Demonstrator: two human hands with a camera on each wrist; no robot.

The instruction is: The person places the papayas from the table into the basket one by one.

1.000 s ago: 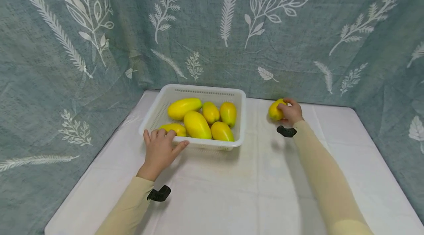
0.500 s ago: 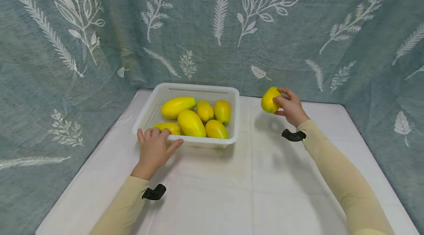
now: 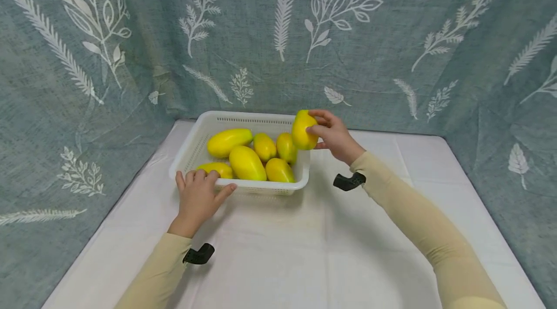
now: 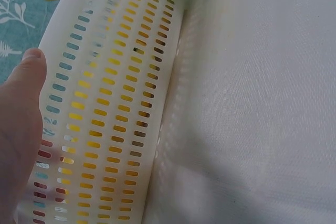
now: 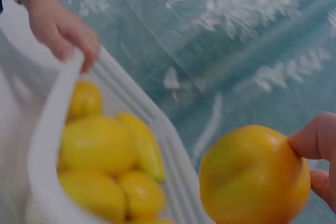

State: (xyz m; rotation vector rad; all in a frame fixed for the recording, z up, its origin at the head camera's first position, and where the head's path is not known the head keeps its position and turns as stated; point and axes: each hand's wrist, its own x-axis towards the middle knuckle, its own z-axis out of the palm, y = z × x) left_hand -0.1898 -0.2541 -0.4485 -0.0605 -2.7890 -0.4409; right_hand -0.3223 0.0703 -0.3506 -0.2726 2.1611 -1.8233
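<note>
A white plastic basket (image 3: 261,184) with slotted walls holds several yellow mangoes (image 3: 247,164). My left hand (image 3: 197,202) grips its near rim at the left, fingers hooked over the edge and thumb along the outside. In the left wrist view that thumb (image 4: 26,85) lies against the slotted wall. With fingertips and thumb, my right hand (image 3: 339,137) pinches another mango (image 3: 303,130) above the basket's right rim, partly covering a mango inside. In the right wrist view the held mango (image 5: 254,177) hangs apart from the ones in the basket.
A white cloth (image 3: 278,256) covers the table under the basket. Behind the table hangs a blue-green curtain (image 3: 243,33) with white leaf prints. A black wrist mount (image 3: 349,182) sits under the right wrist, and another (image 3: 199,254) is by the left.
My right hand has lifted the mango off the table at the right and carried it left to the basket's right rim. The left hand keeps its grip on the near rim.
</note>
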